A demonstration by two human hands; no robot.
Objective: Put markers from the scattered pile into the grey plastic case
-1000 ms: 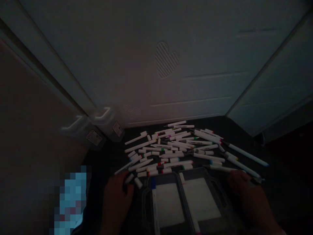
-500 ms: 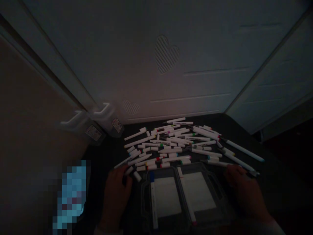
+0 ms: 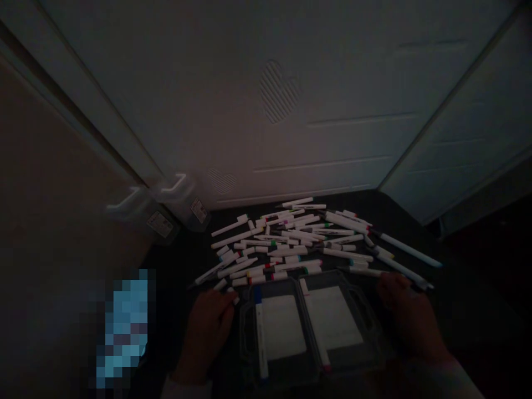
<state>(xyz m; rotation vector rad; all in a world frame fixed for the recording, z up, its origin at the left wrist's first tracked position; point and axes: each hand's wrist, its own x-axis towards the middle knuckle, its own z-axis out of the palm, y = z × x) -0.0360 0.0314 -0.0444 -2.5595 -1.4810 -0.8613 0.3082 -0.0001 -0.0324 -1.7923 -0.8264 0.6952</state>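
Observation:
My left hand (image 3: 210,321) is beside the left edge of the pile, its fingertips closed at a short white marker cap (image 3: 233,295) that they partly cover. To the right, my right hand (image 3: 409,313) is curled at the end of a white marker (image 3: 361,271), whose other end points left; the dim light hides the exact grip. Between the hands lies an open clear plastic case (image 3: 295,327). One blue-capped marker (image 3: 261,338) lies in its left half and a pink-ended marker (image 3: 316,327) along its right half.
Many loose white markers and caps (image 3: 286,238) spread over the dark tabletop (image 3: 174,266) beyond the case. Two clear handled containers (image 3: 183,202) stand at the back left. A white panel with embossed hearts (image 3: 279,91) rises behind. A pixelated bright patch (image 3: 124,327) is at lower left.
My left hand has moved right, from the marker at the pile's left edge to the cap by the case. My right hand stays at the same marker. The view has shifted slightly.

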